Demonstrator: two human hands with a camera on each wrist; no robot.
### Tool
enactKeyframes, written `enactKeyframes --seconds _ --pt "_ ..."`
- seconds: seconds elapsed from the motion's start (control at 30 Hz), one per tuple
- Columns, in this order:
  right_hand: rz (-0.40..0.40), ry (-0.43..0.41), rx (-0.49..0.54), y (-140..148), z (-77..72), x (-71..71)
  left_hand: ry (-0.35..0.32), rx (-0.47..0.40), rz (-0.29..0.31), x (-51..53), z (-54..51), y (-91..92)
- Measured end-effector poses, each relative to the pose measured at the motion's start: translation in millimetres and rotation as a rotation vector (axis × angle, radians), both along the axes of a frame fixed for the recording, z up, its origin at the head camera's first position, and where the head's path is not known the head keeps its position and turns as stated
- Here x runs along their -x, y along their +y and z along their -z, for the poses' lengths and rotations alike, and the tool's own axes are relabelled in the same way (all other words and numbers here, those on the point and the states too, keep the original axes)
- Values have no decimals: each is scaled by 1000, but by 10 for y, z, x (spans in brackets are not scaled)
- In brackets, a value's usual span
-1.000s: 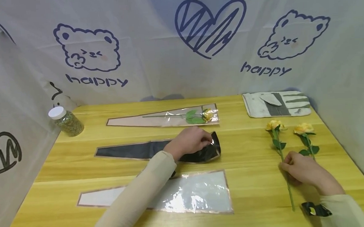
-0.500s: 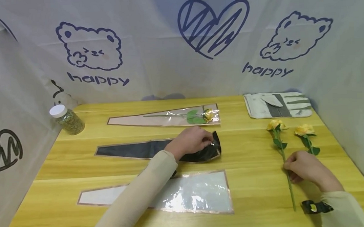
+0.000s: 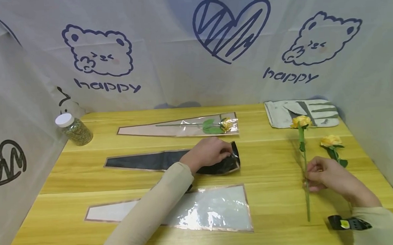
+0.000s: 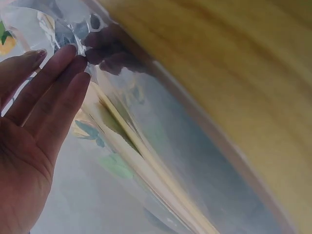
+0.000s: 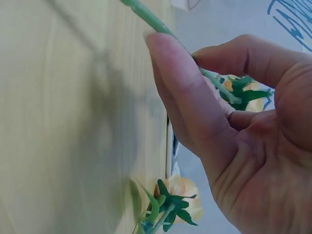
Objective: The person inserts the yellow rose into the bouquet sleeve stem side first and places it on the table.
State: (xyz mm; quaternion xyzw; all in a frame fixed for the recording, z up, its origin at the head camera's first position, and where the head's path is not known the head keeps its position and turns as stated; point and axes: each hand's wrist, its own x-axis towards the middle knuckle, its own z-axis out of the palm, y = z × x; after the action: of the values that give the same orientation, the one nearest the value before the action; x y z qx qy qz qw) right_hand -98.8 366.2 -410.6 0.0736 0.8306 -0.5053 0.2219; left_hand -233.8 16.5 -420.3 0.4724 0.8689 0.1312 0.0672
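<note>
In the head view my right hand (image 3: 330,177) pinches the thin green stem of a yellow artificial rose (image 3: 300,122), which is raised off the table with its bloom pointing away. The right wrist view shows the stem (image 5: 153,22) between thumb and fingertips. A second yellow rose (image 3: 331,141) lies just right of it, partly hidden by the hand. My left hand (image 3: 211,151) holds the upper film at the wide end of a black flower sleeve (image 3: 135,163), whose mouth is lifted. Up close, the left wrist view shows these fingertips (image 4: 80,80) at the glossy, reflecting film.
Behind the black sleeve lies a pinkish sleeve (image 3: 144,130) with a yellow rose inside. A whitish sleeve (image 3: 216,209) lies in front, partly under the left forearm. A white-lidded jar (image 3: 78,133) stands back left; a glove (image 3: 276,115) lies back right.
My right hand has lifted the rose from the table; its bloom now overlaps the glove in view and its stem stands straighter. The left hand has stayed at the black sleeve.
</note>
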Motion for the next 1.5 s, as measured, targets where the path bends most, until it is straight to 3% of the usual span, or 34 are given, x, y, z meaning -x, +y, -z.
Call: enactKeyframes --seconds 0.27,0.63,0.8,1.07,1.33,1.5 --pt "18 94 37 -83 -67 28 31 18 10 -4 -48 -4" --pt "73 296 137 -208 -80 101 56 46 9 -16 -69 9" --pt "136 383 300 -289 -93 152 42 54 -7 -26 -70 9" --pt "234 666 522 -516 -115 277 42 37 5 -22 -28 -4" --pt "228 720 548 -688 -122 392 75 54 10 -32 -23 2" --pt "283 756 593 -782 -108 440 89 48 3 -40 -18 -4"
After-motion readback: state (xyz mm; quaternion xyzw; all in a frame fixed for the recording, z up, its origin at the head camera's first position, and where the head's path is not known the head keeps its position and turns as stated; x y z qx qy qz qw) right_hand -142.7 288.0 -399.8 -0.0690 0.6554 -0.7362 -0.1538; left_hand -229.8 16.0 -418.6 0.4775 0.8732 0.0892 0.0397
